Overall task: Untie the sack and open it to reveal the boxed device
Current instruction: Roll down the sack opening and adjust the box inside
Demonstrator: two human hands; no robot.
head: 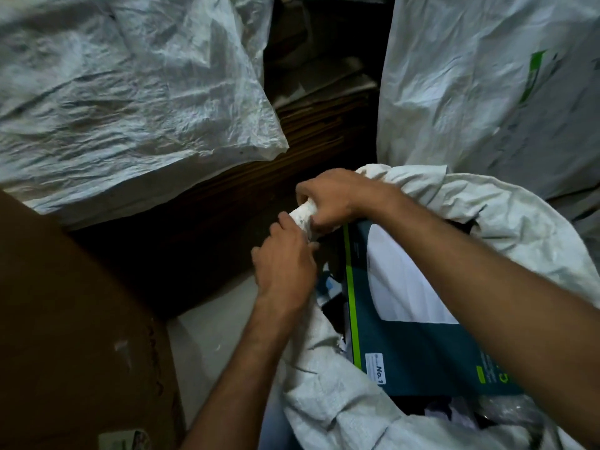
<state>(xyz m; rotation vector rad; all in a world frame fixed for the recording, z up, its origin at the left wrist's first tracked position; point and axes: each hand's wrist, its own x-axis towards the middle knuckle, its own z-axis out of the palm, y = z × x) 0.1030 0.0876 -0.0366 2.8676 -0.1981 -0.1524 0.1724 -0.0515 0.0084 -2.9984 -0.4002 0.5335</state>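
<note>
Head view: "No. 1" is read on a white label [375, 373] of the teal, green-striped boxed device [422, 339], which is seen inside the open white sack [506, 222], just right of its twisted rim [304, 219], round which the left hand [285, 267] and right hand [334, 196] are clenched.

- Sack [328, 394]: white woven plastic, crumpled. Its mouth is open, and the rim is bunched and rolled down around the box on its near, far and right sides. Just beyond the box's far left corner, part of the rim is twisted into a tight roll, gripped by the left hand [285, 264] and right hand [334, 196].
- Box [422, 345]: teal carton with a bright green stripe along its left edge, a white panel, and a label reading "No. 1". It lies tilted inside the sack, top face exposed.
</note>
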